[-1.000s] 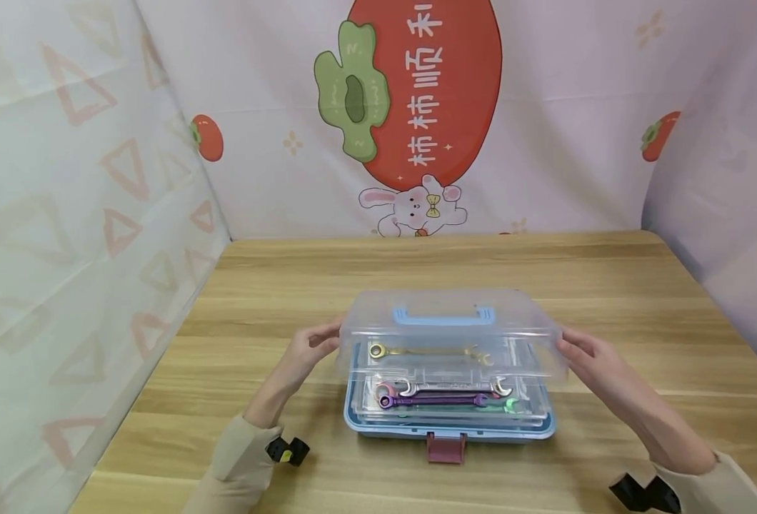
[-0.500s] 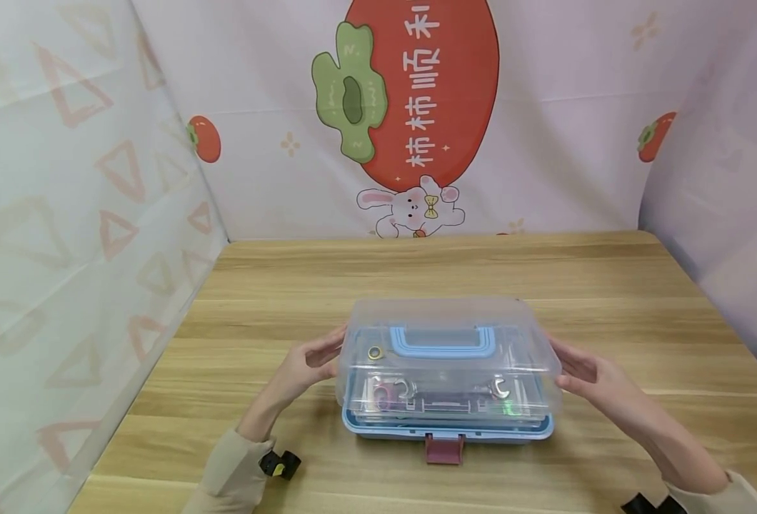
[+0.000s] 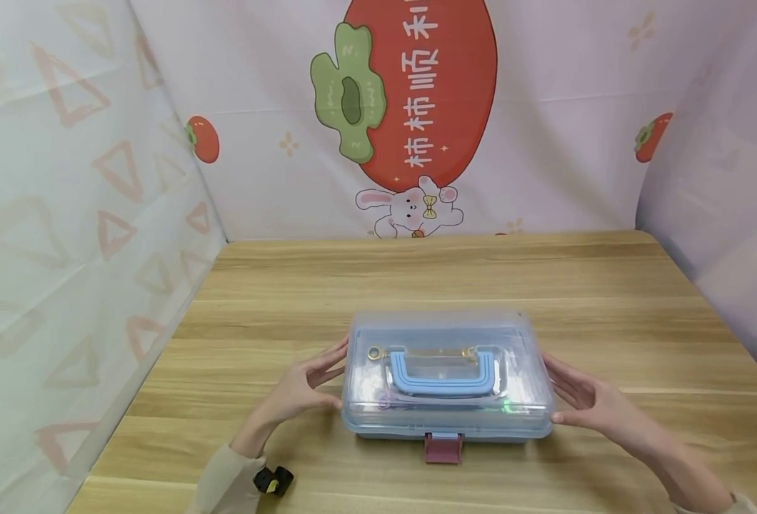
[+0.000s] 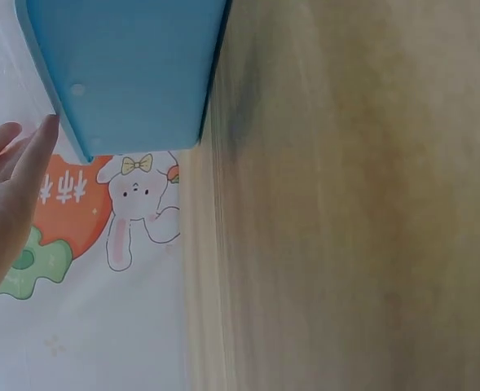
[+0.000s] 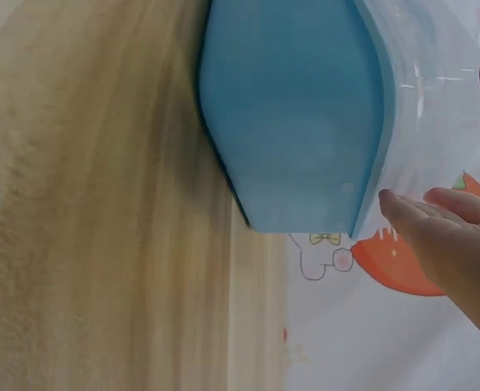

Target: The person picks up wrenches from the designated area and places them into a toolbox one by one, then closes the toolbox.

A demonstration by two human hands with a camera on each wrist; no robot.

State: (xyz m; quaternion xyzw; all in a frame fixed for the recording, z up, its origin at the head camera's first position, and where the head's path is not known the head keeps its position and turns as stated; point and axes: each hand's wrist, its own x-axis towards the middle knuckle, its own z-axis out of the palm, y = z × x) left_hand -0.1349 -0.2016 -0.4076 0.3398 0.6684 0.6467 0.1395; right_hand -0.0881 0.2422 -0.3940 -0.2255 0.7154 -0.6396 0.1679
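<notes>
A toolbox [image 3: 445, 421] with a light blue base and a clear lid [image 3: 436, 330] sits on the table, its lid lowered onto the base. The lid's blue handle [image 3: 443, 387] lies folded toward the front, and a reddish latch [image 3: 443, 450] hangs down unfastened. Through the lid a gold wrench [image 3: 375, 353] shows; other wrenches are blurred. My left hand [image 3: 293, 391] is at the left end, fingers extended and fingertips at the lid's edge. At the right end, my right hand [image 3: 600, 408] has its fingers loosely extended, fingertips at the lid's side.
The wooden table [image 3: 288, 275] extends behind and to both sides of the toolbox. A printed cloth [image 3: 269, 185] hangs along the table's back edge, and more cloth hangs at the left and right. A black wrist strap piece [image 3: 273, 481] sits by my left sleeve.
The clear lid has swung down from half raised onto the base, both hands lowering with it. Its handle has tipped toward the front. The latch still hangs down.
</notes>
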